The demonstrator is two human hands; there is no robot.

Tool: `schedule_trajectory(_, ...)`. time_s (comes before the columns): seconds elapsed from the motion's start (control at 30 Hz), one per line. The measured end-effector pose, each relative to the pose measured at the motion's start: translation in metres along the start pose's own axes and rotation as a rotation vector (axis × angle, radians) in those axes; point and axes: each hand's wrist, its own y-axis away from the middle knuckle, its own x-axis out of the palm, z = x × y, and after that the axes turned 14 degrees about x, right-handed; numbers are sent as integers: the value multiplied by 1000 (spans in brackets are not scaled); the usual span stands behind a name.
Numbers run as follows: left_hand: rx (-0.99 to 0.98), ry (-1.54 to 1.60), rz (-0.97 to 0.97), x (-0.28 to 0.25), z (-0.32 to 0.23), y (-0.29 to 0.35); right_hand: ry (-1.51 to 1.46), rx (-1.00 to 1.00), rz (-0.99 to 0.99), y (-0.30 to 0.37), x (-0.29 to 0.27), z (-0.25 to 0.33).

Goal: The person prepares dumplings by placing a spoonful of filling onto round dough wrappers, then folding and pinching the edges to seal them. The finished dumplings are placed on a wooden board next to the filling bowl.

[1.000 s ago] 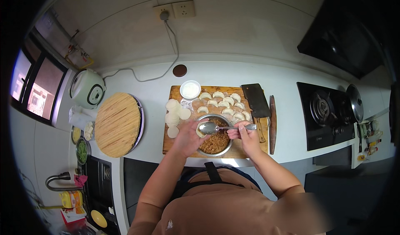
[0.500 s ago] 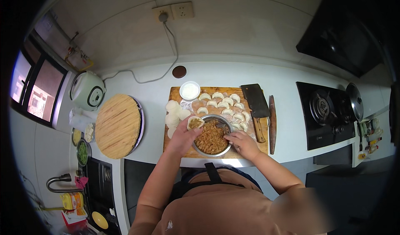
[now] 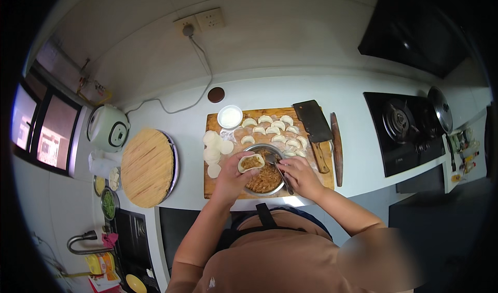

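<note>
My left hand (image 3: 229, 180) pinches a round dumpling wrapper (image 3: 241, 166) with brown filling spread in its middle, above the left part of a metal bowl (image 3: 250, 191). Over the bowl's right side, my right hand (image 3: 303, 178) grips a metal spoon (image 3: 272, 159), its head close to the wrapper. Minced filling (image 3: 264, 183) lies in the bowl, partly hidden by both hands. The bowl rests on a floured wooden board (image 3: 210, 126). Flat wrappers (image 3: 212, 150) overlap at the board's left, and several folded dumplings (image 3: 273, 130) sit behind and right of the bowl.
A cleaver (image 3: 313, 121) and a rolling pin (image 3: 337, 150) lie to the right, before the gas stove (image 3: 399, 121). Behind the board's left corner stands a bowl of white powder (image 3: 230, 117). Leftward are a round wooden lid (image 3: 148, 167), a rice cooker (image 3: 108, 128) and the sink (image 3: 132, 241).
My right hand has raised the spoon out of the filling toward the wrapper. The left hand has tilted the filled wrapper more open to view. The whole view has shifted slightly.
</note>
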Motion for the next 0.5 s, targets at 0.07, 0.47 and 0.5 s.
schedule_trajectory(0.07, -26, 19, -12, 7, -11, 3, -148, 42, -29, -11, 0, 12)
schedule_trajectory(0.47, 124, 228, 14, 15, -10, 16, -1288, 280, 110, -27, 2, 69)
schedule_trajectory(0.5, 127, 242, 12, 16, -10, 16, -1279, 272, 99, -27, 1, 69)
